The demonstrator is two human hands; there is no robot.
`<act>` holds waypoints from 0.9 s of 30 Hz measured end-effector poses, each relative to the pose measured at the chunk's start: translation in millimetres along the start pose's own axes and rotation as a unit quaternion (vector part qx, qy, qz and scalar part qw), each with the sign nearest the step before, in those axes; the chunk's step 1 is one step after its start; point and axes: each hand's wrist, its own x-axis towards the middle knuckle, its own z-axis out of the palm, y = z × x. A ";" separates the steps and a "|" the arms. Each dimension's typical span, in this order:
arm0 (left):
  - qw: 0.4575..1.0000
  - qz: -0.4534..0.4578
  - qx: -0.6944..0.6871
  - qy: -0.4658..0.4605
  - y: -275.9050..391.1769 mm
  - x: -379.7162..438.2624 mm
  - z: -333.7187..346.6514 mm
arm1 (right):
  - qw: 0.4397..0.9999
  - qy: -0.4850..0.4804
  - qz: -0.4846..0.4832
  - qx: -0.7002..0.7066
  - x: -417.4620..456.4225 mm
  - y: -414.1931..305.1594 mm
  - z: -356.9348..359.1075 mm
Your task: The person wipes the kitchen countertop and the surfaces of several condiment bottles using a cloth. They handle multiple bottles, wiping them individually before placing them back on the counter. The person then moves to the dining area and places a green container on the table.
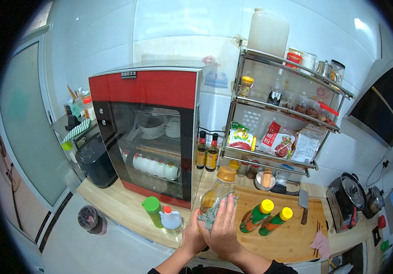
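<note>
A clear plastic bottle with a tan cap [207, 199] and yellowish oil inside is tilted in front of me. My left hand [195, 230] grips its lower part, mostly hidden behind my other hand. My right hand [222, 226], fingers extended, presses a grey-green cloth [213, 214] against the bottle's side. Just right of my hands, a green bottle with a yellow cap [256, 217] and a second yellow-capped green bottle [275, 222] stand on a wooden cutting board [295, 241]. Left of my hands are a green lidded container [153, 212] and a pale blue jug with a red cap [171, 221].
A red-and-black glass-fronted cabinet [143, 90] holds dishes. Two sauce bottles [212, 154] stand beside it. A metal rack [285, 111] bears jars and packets. On the board lie a cleaver [303, 202] and a pink cloth [320, 242]. Pots [352, 191] stand far right.
</note>
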 end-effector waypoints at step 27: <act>0.970 -0.088 -0.162 -0.161 -9.7 -3.2 -43.0 | 0.776 0.076 0.349 0.520 5.7 -18.7 16.4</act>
